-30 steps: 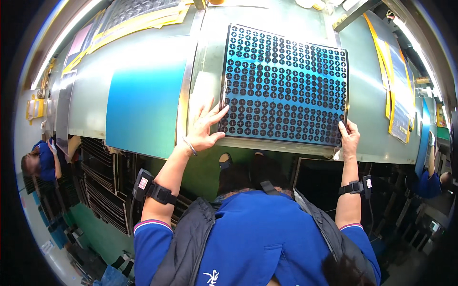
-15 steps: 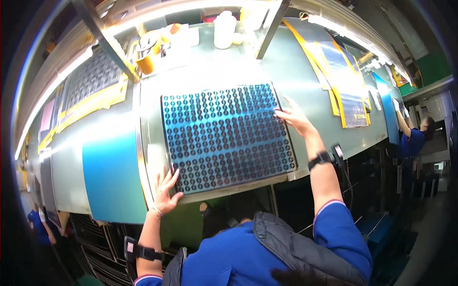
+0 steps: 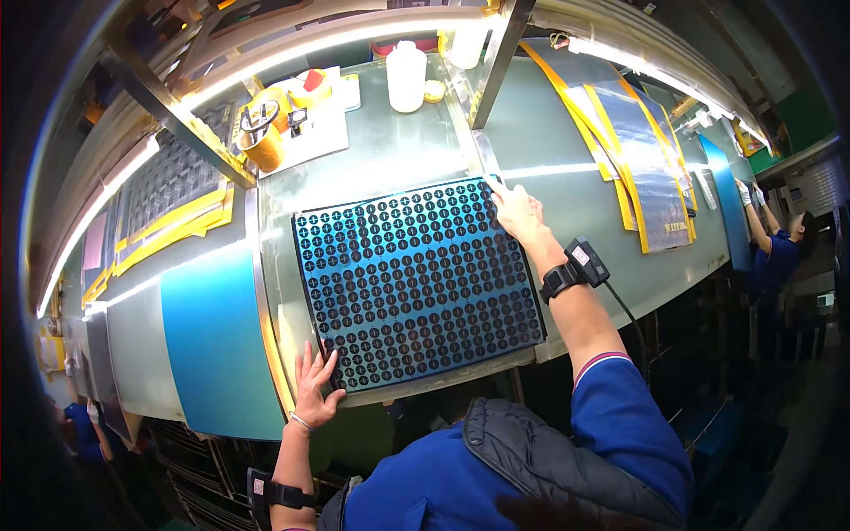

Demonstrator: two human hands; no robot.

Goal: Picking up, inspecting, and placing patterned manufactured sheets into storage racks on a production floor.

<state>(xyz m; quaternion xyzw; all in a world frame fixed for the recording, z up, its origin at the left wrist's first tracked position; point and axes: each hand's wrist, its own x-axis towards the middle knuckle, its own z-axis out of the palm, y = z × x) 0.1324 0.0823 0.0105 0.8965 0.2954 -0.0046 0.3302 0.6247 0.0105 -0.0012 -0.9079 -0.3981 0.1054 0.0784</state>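
Observation:
A blue rectangular sheet covered in rows of black discs [image 3: 421,279] lies flat on the bench in front of me, with a dark edge around it. My left hand [image 3: 314,394] rests at its near left corner, fingers spread and touching the edge. At the far right corner, my right hand [image 3: 518,212] has its fingers drawn together, the fingertips on the corner of the sheet. The thumb of that hand is mostly hidden.
A plain blue sheet [image 3: 221,345] lies to the left. Yellow-edged films [image 3: 642,168] lie to the right. Behind are a white bottle [image 3: 406,78], an orange tool cup [image 3: 261,146] and a metal post [image 3: 500,66]. A co-worker [image 3: 770,257] stands far right.
My right hand has moved from the sheet's right edge up to its far right corner, and its fingers have drawn together. My left hand stays at the near left corner.

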